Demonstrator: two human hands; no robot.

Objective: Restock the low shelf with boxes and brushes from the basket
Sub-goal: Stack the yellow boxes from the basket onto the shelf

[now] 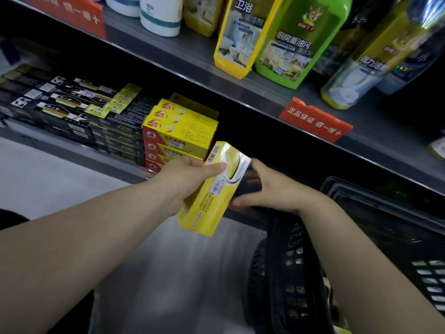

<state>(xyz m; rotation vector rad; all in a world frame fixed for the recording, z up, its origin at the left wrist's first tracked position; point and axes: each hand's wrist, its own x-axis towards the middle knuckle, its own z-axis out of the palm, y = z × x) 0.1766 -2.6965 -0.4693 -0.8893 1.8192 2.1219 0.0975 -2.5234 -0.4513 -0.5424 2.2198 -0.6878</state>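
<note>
While both your arms stretch toward the low shelf (72, 153), your left grip (190, 182) holds a yellow box (207, 201) from the side; thumb lies along its top face, fingers curl under it; box is tilted, barcode (213, 154) end up and toward the shelf, lower end hanging in front of the shelf edge over the floor (43, 174); its upper corner sits just beside the stack of yellow-and-red boxes (178, 131) on the low shelf, whether touching you cannot tell. Your right grip (279, 189) is spread, fingers fairly straight and pointing into the dark gap right of the stack, thumb out toward the yellow box; fingertips are blurred and lost in shadow, so contact with anything in there is not readable; it holds nothing you can see. Black basket (293, 261) stands below and right of your right forearm; dark packs with pale labels show inside it at far right. Left of the yellow-and-red stack, black boxes (115, 133) sit stacked in rows on the same shelf; flat brush packs (65, 102) lie on top further left. Upper shelf (183, 66) carries a yellow bottle (237, 37) and a green bottle (296, 44) side by side, white bottles (161, 15) further left, a red tag (315, 121) at its front edge.
</note>
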